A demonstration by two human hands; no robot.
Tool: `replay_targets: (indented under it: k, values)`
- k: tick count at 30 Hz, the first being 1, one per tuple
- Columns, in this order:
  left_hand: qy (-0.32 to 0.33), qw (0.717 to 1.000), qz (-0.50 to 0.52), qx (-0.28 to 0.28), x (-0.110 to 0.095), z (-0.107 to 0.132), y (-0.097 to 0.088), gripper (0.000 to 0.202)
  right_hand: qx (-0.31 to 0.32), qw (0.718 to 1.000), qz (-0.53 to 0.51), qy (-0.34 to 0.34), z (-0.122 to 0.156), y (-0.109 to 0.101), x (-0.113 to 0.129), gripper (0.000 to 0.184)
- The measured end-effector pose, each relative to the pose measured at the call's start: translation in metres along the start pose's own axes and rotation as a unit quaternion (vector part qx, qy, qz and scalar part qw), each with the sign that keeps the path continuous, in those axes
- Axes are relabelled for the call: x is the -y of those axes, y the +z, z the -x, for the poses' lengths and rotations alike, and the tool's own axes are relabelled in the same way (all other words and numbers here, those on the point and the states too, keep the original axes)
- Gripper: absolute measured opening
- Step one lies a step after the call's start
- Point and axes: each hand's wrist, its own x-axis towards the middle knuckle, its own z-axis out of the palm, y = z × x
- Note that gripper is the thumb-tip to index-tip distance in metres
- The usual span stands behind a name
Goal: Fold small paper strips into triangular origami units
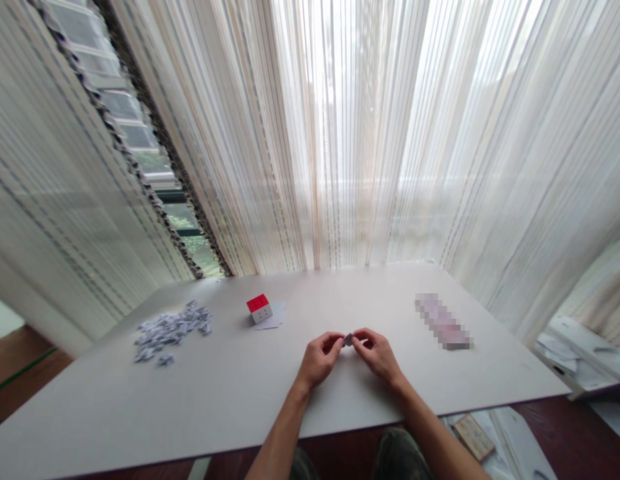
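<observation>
Your knees point(397, 455) sit nearest, under the near edge of the table point(190, 407), with both bare forearms reaching up over it. Your left hand point(320, 358) and right hand point(379, 355) meet at the middle of the table, fingers curled in and narrow. Both pinch the same scrap point(348, 339), a small grey-white bit of paper held between the fingertips just above the surface. It is too small to tell how it is folded.

To the far left lies a pile point(170, 328) of like bits, loosely scattered, well apart from your hands. Far and a little left of them stands a cube point(259, 308), red on top and white on its side, beside a sheet point(275, 319). To the right lies a long pinkish box point(443, 322), blurred. A curtain point(340, 133) hangs behind the far edge.

Judging by the grip, you are midway through shaping the scrap, both hands sharing it. Any further crease calls for a firm pinch on one side while the other fingertips press, since so little paper offers hardly any hold and could slip out.
</observation>
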Motion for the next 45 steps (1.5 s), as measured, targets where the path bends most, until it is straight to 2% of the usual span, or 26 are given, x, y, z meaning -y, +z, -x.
replay_targets:
  k: [5,15,22,28,32,35,39,45]
  values:
    - [0.005,0.999,-0.043,-0.009,-0.002,0.0,0.001,0.027,-0.003,1.0,0.014,0.008,0.0,0.0,0.001,0.03]
    - [0.003,1.0,-0.027,-0.009,-0.009,0.002,0.001,0.029,0.019,0.999,0.031,0.009,0.001,0.001,-0.004,0.032]
    - [0.014,0.997,-0.07,-0.025,-0.004,0.001,0.002,0.025,0.006,0.999,0.047,0.006,0.001,0.003,-0.001,0.031]
    - [0.079,0.984,-0.151,-0.044,-0.006,0.004,0.003,0.019,-0.007,0.999,0.052,0.008,0.0,0.004,-0.003,0.03]
    - [0.133,0.971,-0.197,-0.038,-0.011,0.007,0.003,0.019,0.001,0.999,0.051,0.0,0.001,0.005,-0.003,0.028]
    - [0.147,0.965,-0.213,-0.033,-0.014,0.008,0.003,0.018,0.004,0.999,0.053,-0.003,0.002,0.006,-0.003,0.027]
    - [0.126,0.973,-0.19,-0.031,-0.014,0.007,0.004,0.016,0.02,0.998,0.054,-0.011,0.003,0.006,-0.003,0.025]
    - [0.04,0.993,-0.114,-0.011,-0.005,0.003,0.002,0.021,0.053,0.997,0.048,-0.019,0.004,0.003,0.001,0.025]
